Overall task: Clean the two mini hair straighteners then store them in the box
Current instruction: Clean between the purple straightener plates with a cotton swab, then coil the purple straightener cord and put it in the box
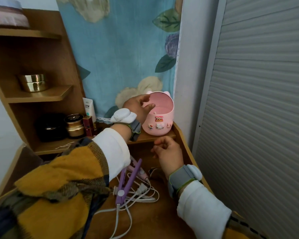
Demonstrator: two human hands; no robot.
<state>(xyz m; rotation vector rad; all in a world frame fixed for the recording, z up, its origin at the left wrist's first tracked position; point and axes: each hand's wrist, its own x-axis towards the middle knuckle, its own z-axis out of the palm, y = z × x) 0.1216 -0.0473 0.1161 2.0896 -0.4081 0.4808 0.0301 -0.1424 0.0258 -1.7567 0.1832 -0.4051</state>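
Head view: left hand (138, 108) is hanging at the left rim of the pink Toy Story box (160, 125), fingers (144, 98) spread fairly wide and mostly straight, forefinger up by the back rim, thumb crossing the open mouth; cannot tell if it is actually pressing on the rim. Box is standing upright on the low wooden ledge (145, 138), open top facing up, cat-face charms along its front. Right hand (169, 152) is hovering just below and in front of the ledge, fingers (160, 141) loosely curled, gripping nothing. Both mini hair straighteners are lying on the wooden desk (154, 221) below the hands, not in the box: purple straightener (128, 180) is lying on top, jaws parted in a narrow V, and pink straightener (141, 172) is lying crosswise under it, mostly hidden. White cords (140, 192) are lying in a tangle around and beneath them. Both wrists are wearing grey bands (181, 176) with white pods; left arm is wearing a yellow plaid sleeve (62, 178) over a white cuff. Wooden shelf unit (41, 54) is standing at left, holding a gold jar (33, 82) higher up, and lower down a black case (50, 126), a second gold jar (74, 125) and a white tube (90, 107). Blue floral curtain (124, 57) is hanging behind, grey ribbed shutter (257, 83) is standing at right.
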